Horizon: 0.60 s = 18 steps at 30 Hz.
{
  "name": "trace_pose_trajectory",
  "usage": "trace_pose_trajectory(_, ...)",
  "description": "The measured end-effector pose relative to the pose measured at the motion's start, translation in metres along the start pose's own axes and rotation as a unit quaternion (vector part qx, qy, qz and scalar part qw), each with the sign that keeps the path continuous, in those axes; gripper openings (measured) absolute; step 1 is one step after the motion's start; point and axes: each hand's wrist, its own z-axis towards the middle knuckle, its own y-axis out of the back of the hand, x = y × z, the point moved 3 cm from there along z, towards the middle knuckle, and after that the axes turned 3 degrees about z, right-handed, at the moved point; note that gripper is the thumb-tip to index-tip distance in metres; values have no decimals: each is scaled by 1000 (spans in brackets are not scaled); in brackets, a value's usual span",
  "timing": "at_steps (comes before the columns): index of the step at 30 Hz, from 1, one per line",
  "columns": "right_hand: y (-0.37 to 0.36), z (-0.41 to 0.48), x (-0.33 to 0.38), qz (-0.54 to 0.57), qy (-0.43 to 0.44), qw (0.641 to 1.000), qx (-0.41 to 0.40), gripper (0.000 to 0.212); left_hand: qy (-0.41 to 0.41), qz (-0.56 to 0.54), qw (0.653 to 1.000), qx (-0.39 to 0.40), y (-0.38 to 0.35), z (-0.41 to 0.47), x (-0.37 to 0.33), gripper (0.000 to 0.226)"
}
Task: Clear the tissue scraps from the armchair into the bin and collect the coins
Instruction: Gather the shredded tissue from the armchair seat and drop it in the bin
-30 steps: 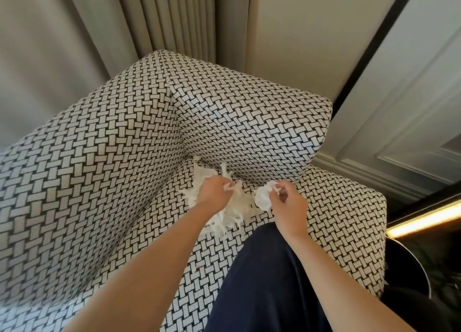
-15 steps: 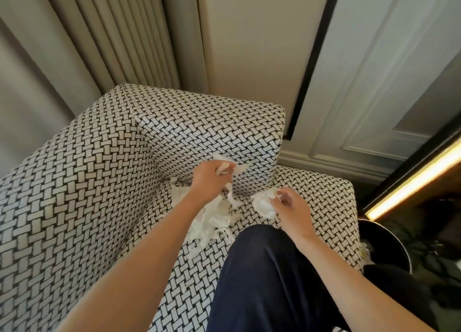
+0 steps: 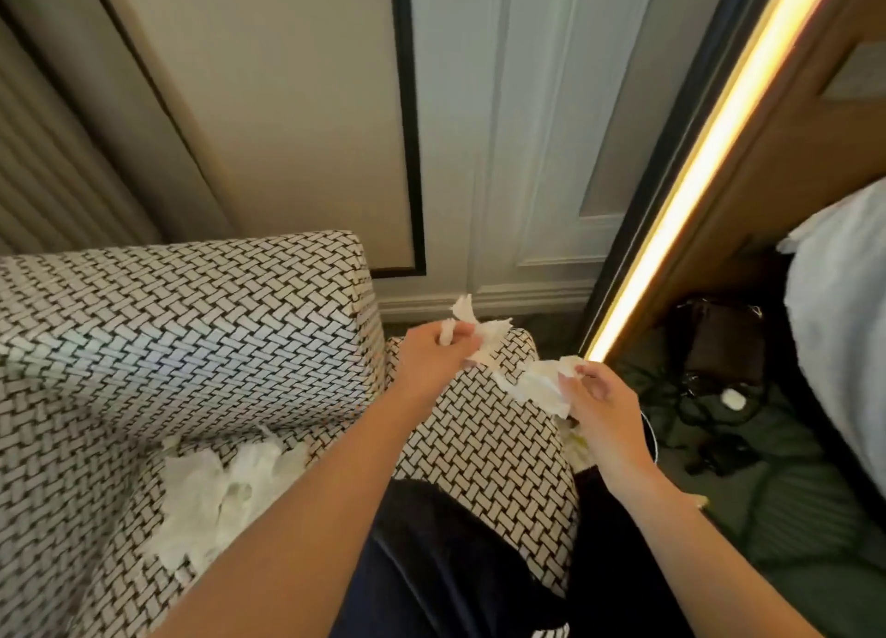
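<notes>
Binning is judged to be the step in hand. That is the first half of the task, and the coins have not been reached.

Head view (the only one). Over the right-hand part of the armchair (image 3: pixel 192 311) seat, the left hand (image 3: pixel 434 355) is held with its fingers curled round a torn white scrap (image 3: pixel 485 337). The scrap's ragged ends stick up past the knuckles. Just beyond the seat's outer edge, the right hand (image 3: pixel 599 405) is held with a crumpled wad (image 3: pixel 542 384) pinched between thumb and fingertips. The two hands are near each other but apart. Whether scrap and wad are joined by a strand cannot be told.

Tissue left on the chair: a loose pile (image 3: pixel 215 489) is seen in the corner of the seat, under the upright cushion, blurred. A dark trouser leg (image 3: pixel 455 541) is rested on the seat beside it.

Bin (image 3: pixel 651 438): mostly hidden behind the right wrist and forearm. Only a thin curved line beside the wrist is taken to be its rim. Pale bits below the right hand may lie inside — not certain.

Coins: none seen. They may be under the pile.

Next move, as judged: both handfuls are to be brought over the bin's opening and let go low, so that light pieces do not drift onto the floor among the cables (image 3: pixel 709 419). The pile is then to be gathered, and it should be checked for coins before anything is dropped.
</notes>
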Motion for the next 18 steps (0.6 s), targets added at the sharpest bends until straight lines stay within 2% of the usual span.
trace_pose_trajectory(4,43,13,-28,48,-68,993,-81,21,39,-34,998,20,-54,17,5,13)
trace_pose_trajectory(7,72,24,-45,93,-122,980,-128,18,51,-10,998,37,-94,30,9,17)
trace_pose_trajectory(10,93,33,-60,118,-153,969,-156,35,48,35,996,64,-127,39,14,25)
trace_pose_trajectory(13,105,41,-72,149,-175,958,-170,37,54,67,993,83,-151,49,21,32)
trace_pose_trajectory(18,116,51,-93,183,-224,937,-194,40,91,100,983,123,-182,63,38,55)
